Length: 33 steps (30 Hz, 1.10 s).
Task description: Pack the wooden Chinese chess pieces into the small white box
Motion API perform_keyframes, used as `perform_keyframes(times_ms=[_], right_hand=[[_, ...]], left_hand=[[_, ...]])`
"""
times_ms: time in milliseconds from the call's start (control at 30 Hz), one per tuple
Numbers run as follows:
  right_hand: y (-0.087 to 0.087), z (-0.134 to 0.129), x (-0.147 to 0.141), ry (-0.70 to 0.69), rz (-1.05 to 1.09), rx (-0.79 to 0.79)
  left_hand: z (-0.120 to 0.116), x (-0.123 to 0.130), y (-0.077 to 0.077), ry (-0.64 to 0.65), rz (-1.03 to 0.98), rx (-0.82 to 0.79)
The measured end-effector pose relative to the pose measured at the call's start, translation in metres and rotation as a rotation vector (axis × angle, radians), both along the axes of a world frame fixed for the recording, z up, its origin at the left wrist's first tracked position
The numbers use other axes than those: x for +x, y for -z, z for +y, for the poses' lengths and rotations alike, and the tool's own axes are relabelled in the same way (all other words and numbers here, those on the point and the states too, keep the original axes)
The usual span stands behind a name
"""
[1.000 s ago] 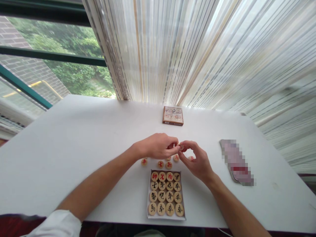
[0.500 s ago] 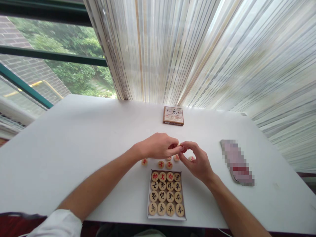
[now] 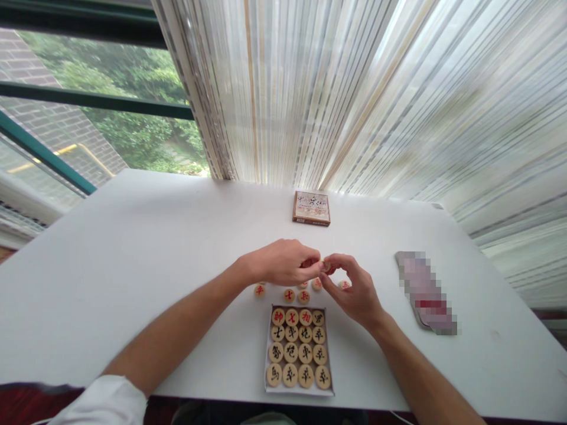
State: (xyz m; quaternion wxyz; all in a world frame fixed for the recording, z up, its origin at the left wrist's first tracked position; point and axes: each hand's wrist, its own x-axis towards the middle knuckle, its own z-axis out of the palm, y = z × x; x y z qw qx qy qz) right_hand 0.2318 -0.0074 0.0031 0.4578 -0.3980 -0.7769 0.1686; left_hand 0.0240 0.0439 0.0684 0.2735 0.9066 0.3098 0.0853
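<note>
Both my left hand [image 3: 290, 262] and my right hand [image 3: 352, 284] pinch one round wooden Chinese chess piece [image 3: 326, 266] between their fingertips, raised over the table. My fingers cover part of the piece, and I cannot read a mark on it. Several red-marked pieces lie loose below and around my hands, among them a chariot piece [image 3: 259, 290], an advisor piece [image 3: 289, 295] and a soldier piece [image 3: 303, 296]; some are partly hidden by my hands. Closer to me stands a shallow open box [image 3: 329, 348] filled with rows of pieces, mostly black-marked, with a few red ones in the far row.
The box lid [image 3: 311, 208], printed with Chinese characters, lies at the back of the white table [image 3: 155, 248]. To the right is a flat, blurred-out object [image 3: 427, 293], perhaps a phone. A striped curtain [image 3: 283, 88] hangs along the far edge, beside a window at left.
The piece between my fingertips has turned from edge-on so that more of its flat face shows. My arms and the other pieces stay in place.
</note>
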Motion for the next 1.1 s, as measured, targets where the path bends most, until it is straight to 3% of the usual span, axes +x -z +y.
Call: perform_keyframes(times_ms=[800, 1100], right_hand=[[-0.0005, 0.0003, -0.001, 0.002, -0.001, 0.029], [0.0016, 0.0, 0.0003, -0.026, 0.048, -0.062]], left_hand=[[-0.0011, 0.0032, 0.0033, -0.029, -0.01, -0.003], [-0.0001, 0.0026, 0.0013, 0.001, -0.003, -0.014]])
